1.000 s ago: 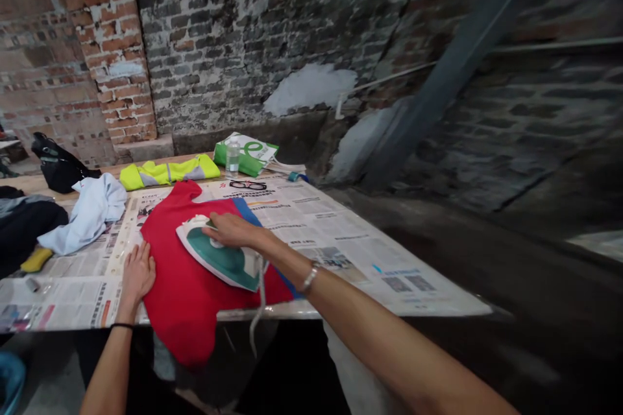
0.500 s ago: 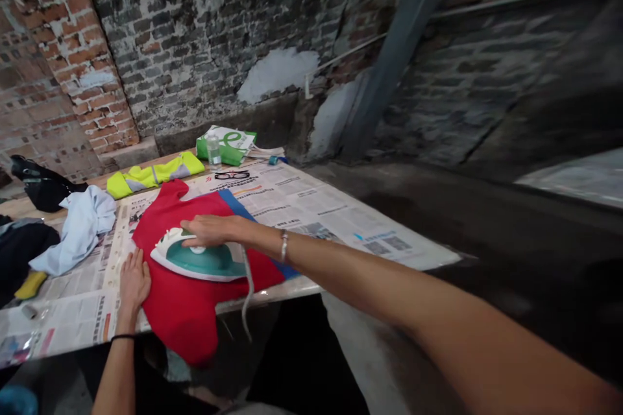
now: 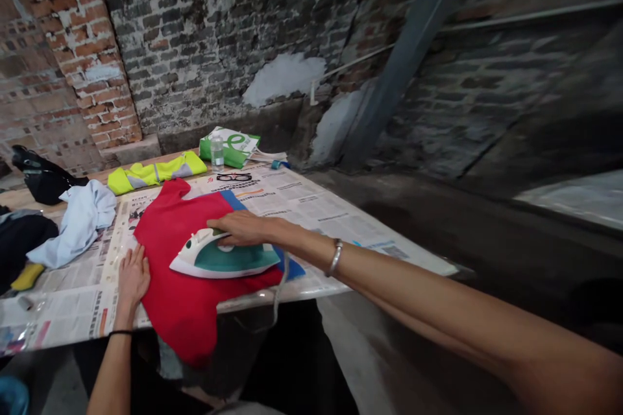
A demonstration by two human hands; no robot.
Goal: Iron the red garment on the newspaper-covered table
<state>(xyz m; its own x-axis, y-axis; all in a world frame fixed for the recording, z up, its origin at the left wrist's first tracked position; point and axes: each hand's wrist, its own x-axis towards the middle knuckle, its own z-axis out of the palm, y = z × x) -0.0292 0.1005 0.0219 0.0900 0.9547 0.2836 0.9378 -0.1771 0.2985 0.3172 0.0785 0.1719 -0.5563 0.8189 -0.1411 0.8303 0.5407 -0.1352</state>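
Note:
A white and teal clothes iron (image 3: 233,260) rests on a red shirt (image 3: 180,227) with a blue hem. My right hand (image 3: 243,228) is wrapped round the iron's handle, and the iron's tip points left. The iron's cord (image 3: 278,295) hangs down over the table's front edge. My left hand (image 3: 133,274) lies flat with fingers stretched out at the shirt's left edge, partly on the newspaper. One red sleeve droops over the front edge of the table.
Newspaper under plastic covers the table (image 3: 311,207). Behind the shirt lie glasses (image 3: 234,177), a clear bottle (image 3: 217,154), a green-white bag (image 3: 238,146) and a yellow reflective garment (image 3: 160,172). To the left are a pale blue cloth (image 3: 80,224), a yellow sponge (image 3: 28,277) and a black bag (image 3: 43,175).
My right hand has slid the iron to the right across the shirt, toward its blue hem. My left hand stays at the shirt's left edge. The view has shifted slightly.

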